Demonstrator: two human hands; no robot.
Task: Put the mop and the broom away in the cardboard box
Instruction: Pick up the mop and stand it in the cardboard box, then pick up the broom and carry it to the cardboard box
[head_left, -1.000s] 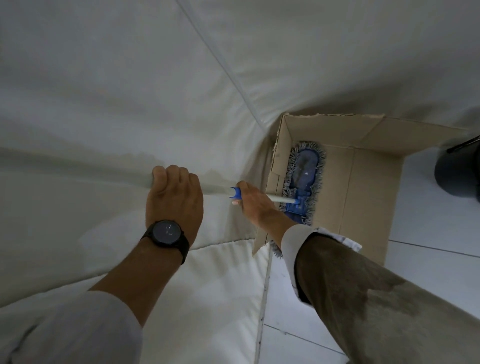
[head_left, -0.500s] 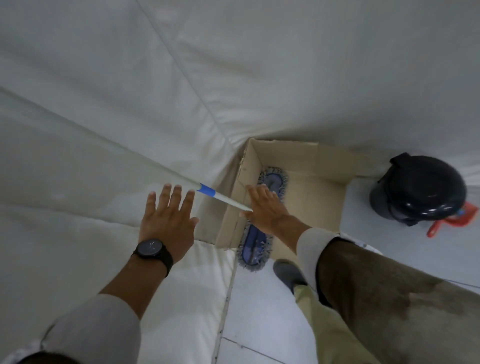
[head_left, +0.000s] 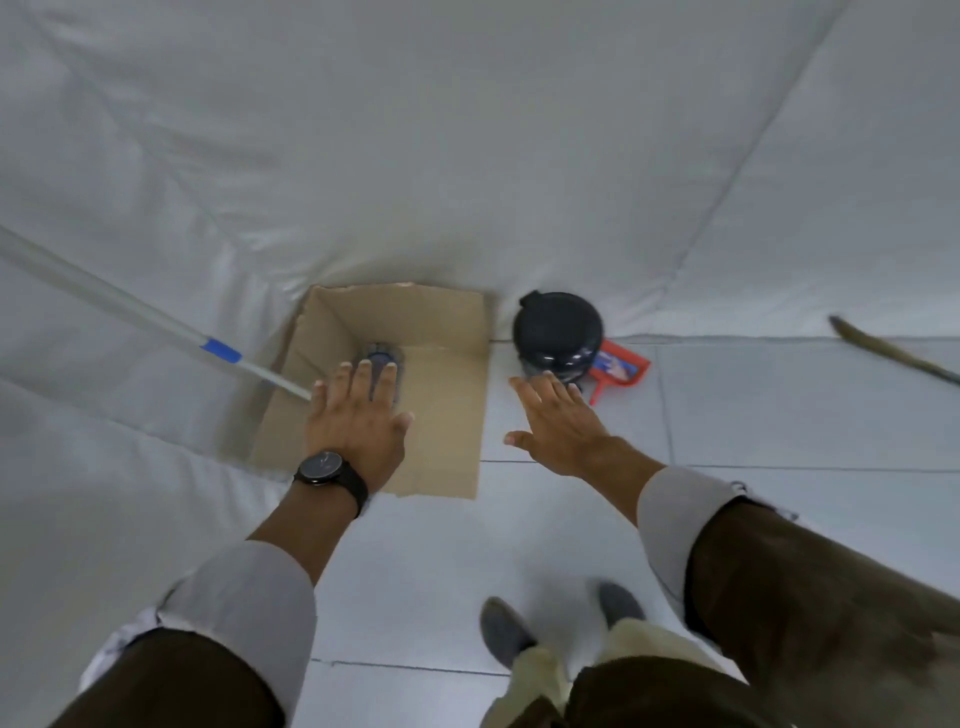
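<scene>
At 6 o'clock, nearest the camera, 2 grey shoes (head_left: 506, 630) are seen on the pale tiled floor (head_left: 571, 519), with light trousers above them. Dark sleeves with grey cuffs are stretched forward from 7 and 5 o'clock.

The left hand (head_left: 356, 421) is held flat with the fingers spread wide and nothing is gripped in it; a black wristwatch (head_left: 326, 468) is worn on that wrist. The right hand (head_left: 558, 423) is likewise spread wide and empty, extended toward 12 o'clock over the floor, well apart from the left.

Beneath and beyond the left hand, the cardboard box (head_left: 436, 415) is seen open against the white fabric wall (head_left: 467, 156). The mop (head_left: 384, 358) is placed inside it: its fringed blue head is partly hidden by the left fingers, and its white handle (head_left: 130, 306), marked with 1 blue band, is leaned out over the box's edge toward 10 o'clock against the fabric.

Just beside the box at 1 o'clock, a black round bin (head_left: 558, 332) is set, with a red dustpan (head_left: 621, 371) touching or just behind it. At 2 o'clock, far from the box, the broom (head_left: 878, 348) is seen lying on the floor, blurred, with its far end cut off by the frame edge.
</scene>
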